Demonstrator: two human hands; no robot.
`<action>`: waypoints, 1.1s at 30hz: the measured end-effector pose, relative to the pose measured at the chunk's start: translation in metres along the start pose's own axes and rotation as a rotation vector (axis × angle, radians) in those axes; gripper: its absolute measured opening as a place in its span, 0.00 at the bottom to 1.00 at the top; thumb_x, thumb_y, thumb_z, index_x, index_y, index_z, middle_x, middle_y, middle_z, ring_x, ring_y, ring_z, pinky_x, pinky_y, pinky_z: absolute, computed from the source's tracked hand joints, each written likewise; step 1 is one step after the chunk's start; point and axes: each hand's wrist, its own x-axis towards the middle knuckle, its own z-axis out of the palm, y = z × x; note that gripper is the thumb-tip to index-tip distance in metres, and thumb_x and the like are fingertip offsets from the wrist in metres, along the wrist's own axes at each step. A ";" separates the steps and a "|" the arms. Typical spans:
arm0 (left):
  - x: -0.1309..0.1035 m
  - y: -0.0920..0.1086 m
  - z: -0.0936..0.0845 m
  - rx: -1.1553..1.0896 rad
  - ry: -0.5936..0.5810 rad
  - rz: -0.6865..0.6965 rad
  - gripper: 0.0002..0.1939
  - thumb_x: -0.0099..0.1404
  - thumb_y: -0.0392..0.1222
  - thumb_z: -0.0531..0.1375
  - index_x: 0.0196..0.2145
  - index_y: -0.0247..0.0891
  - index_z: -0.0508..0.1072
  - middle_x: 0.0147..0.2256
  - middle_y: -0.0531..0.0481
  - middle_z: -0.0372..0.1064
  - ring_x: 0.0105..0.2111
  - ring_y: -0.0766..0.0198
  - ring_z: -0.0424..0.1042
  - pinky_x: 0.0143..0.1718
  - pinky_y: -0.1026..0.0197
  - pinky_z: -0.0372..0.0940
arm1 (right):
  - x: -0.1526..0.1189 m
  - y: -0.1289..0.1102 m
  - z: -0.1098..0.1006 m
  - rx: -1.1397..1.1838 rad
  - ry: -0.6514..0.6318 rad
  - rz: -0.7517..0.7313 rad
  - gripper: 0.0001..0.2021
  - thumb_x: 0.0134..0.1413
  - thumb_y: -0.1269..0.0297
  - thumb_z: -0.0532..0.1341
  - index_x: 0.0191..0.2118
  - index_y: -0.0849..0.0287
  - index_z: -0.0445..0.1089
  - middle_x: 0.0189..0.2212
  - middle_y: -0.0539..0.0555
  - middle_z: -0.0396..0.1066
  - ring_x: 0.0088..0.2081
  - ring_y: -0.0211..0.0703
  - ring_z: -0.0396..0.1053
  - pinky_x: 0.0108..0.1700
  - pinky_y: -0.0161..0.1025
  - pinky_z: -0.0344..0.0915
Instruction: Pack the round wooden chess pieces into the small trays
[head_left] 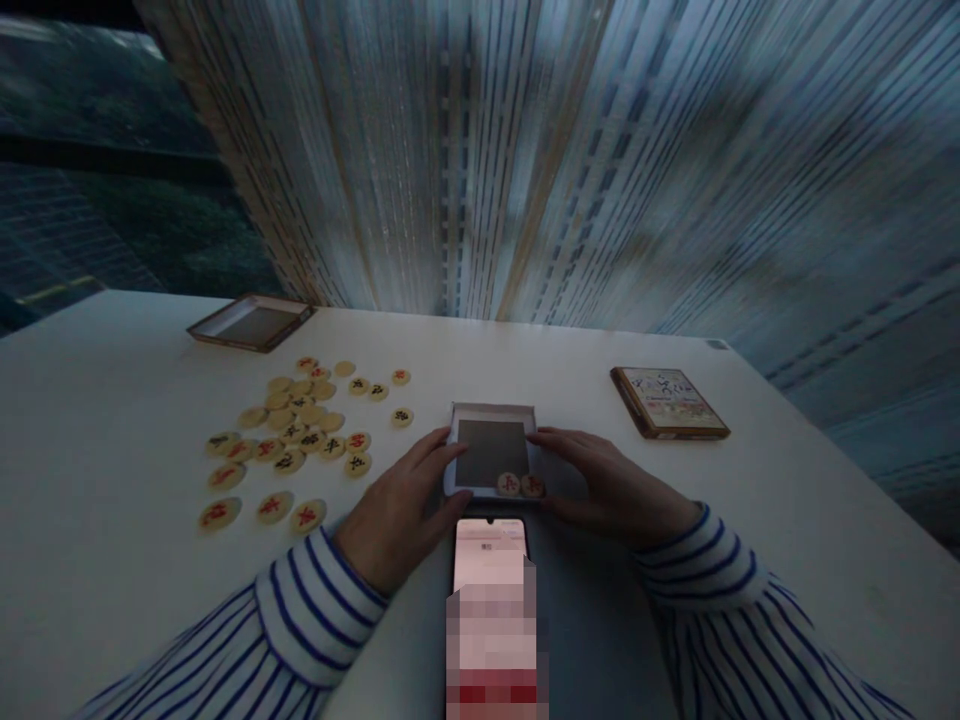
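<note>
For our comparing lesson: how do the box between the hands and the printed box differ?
The middle box shows its inside, with two round pieces; the printed box shows a patterned face. The left hand and right hand touch the middle box, not the printed box. Both look rectangular.

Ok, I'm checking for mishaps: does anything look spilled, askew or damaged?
The loose discs look untidy: scattered left of the box, some overlapping, some blank side up, others showing characters. The tray at far left sits askew on the table. No damage shows, though the view is dim.
</note>
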 end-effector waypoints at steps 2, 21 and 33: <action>0.001 -0.001 0.001 0.000 0.023 0.008 0.21 0.61 0.44 0.55 0.52 0.36 0.63 0.55 0.37 0.59 0.54 0.52 0.62 0.52 0.46 0.61 | 0.001 0.001 0.002 -0.001 0.011 -0.002 0.29 0.45 0.62 0.61 0.55 0.60 0.58 0.52 0.63 0.64 0.53 0.54 0.63 0.51 0.56 0.61; 0.006 0.002 -0.004 0.067 0.198 0.088 0.18 0.63 0.44 0.54 0.49 0.35 0.64 0.49 0.37 0.67 0.49 0.53 0.67 0.48 0.45 0.64 | 0.006 -0.004 0.003 -0.074 0.245 0.088 0.18 0.53 0.59 0.57 0.48 0.59 0.64 0.44 0.60 0.71 0.46 0.51 0.68 0.47 0.53 0.64; 0.007 0.003 -0.011 0.023 0.389 0.149 0.06 0.61 0.36 0.56 0.34 0.34 0.73 0.33 0.43 0.73 0.35 0.59 0.72 0.37 0.54 0.68 | 0.010 -0.003 0.010 -0.062 0.377 -0.013 0.16 0.53 0.59 0.57 0.45 0.62 0.66 0.44 0.63 0.71 0.46 0.51 0.68 0.48 0.52 0.65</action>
